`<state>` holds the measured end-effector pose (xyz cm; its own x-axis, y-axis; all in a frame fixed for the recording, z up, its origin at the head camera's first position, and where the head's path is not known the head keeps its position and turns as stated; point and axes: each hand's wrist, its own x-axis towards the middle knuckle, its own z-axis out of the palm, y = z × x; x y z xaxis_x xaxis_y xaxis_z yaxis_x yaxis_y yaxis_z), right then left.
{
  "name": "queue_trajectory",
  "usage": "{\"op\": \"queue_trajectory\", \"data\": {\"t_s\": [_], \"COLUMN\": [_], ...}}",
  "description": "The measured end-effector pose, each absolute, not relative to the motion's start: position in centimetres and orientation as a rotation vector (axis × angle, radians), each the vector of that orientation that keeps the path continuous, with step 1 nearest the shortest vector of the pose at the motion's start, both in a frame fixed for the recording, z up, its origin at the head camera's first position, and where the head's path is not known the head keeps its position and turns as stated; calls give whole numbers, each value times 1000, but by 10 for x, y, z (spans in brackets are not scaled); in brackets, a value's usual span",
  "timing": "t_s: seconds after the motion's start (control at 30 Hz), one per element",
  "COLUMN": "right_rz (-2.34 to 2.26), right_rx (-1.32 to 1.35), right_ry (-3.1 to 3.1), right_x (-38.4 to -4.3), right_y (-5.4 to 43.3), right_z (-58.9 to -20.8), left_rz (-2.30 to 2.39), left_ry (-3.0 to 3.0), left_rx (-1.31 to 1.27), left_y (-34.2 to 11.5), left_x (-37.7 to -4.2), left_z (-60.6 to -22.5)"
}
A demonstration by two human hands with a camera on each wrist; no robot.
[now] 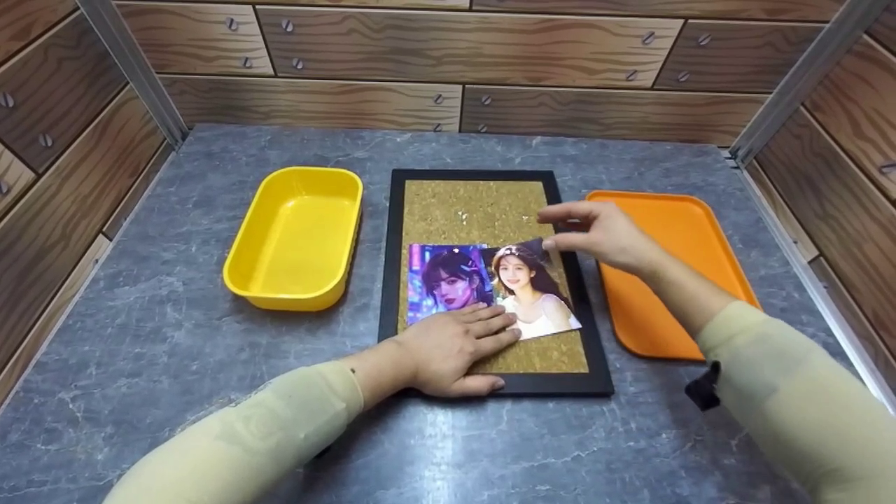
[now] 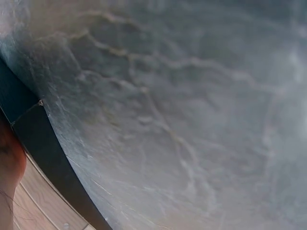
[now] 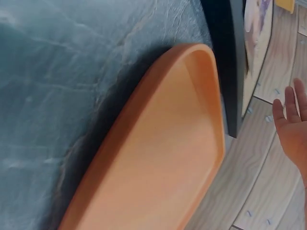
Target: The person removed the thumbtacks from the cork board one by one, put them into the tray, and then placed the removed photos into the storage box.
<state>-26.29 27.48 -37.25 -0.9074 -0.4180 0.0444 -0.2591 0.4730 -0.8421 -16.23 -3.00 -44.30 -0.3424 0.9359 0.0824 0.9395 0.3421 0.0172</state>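
"Lying where, the purple portrait print and the white-top portrait print?"

"Middle of the head view, side by side on the cork board. The white-top one sits tilted at the right, close against its neighbour."

"And the left hand?"

"Laid flat, lower middle of the frame. Its fingers are straight, lying across the bottom of the purple print, with the tips reaching the lower left edge of the white-top one. The thumb stands well away from them, over the lower bar of the black frame. The left wrist view leaves the fingers out."

"The right hand?"

"At the white-top print's upper right corner. Thumb and forefinger are spread, a gap plain between them, and nothing shows in it. Whether the thumb touches the corner, I can't tell."

"Anything else on the cork?"

"Small clear bits above the prints, too tiny to make out."

"Further out?"

"A yellow tray left of centre, an orange tray at the right, partly behind the right arm. All on a grey marbled desk, with a plank-patterned wall along the top."
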Motion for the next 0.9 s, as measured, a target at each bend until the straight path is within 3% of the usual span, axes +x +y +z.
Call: {"op": "queue_trajectory", "data": {"t_s": [0.43, 0.9], "right_rz": [-1529, -1393], "right_rx": [-517, -611], "right_ry": [2393, 2427], "right_x": [-296, -311], "right_y": [254, 251], "right_z": [-401, -416], "left_rz": [-81, -102], "left_ry": [-2500, -2519], "left_rx": [-1778, -1778], "left_y": [-29, -29], "left_x": [-162, -161], "left_z": [-443, -442]}}
